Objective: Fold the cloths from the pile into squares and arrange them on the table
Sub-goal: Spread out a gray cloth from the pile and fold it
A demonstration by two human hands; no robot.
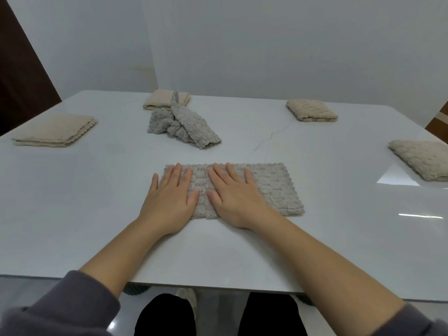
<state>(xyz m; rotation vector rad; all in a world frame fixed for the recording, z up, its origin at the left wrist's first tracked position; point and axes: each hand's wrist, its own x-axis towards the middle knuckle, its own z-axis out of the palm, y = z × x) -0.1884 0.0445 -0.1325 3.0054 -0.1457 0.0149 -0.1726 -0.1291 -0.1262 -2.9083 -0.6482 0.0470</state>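
Observation:
A grey cloth (274,187), folded into a long rectangle, lies flat in the middle of the white table (72,214). My left hand (169,200) presses flat on its left end, fingers straight. My right hand (232,195) presses flat beside it on the cloth's middle. A crumpled grey cloth (181,124) lies further back at the centre. Folded beige cloths rest at the left (54,130), back centre (160,99), back right (311,110) and right edge (421,158).
The table's near edge runs just below my forearms, with my dark-trousered legs beneath it. A white wall stands behind the table, and a dark brown door (17,69) is at the far left.

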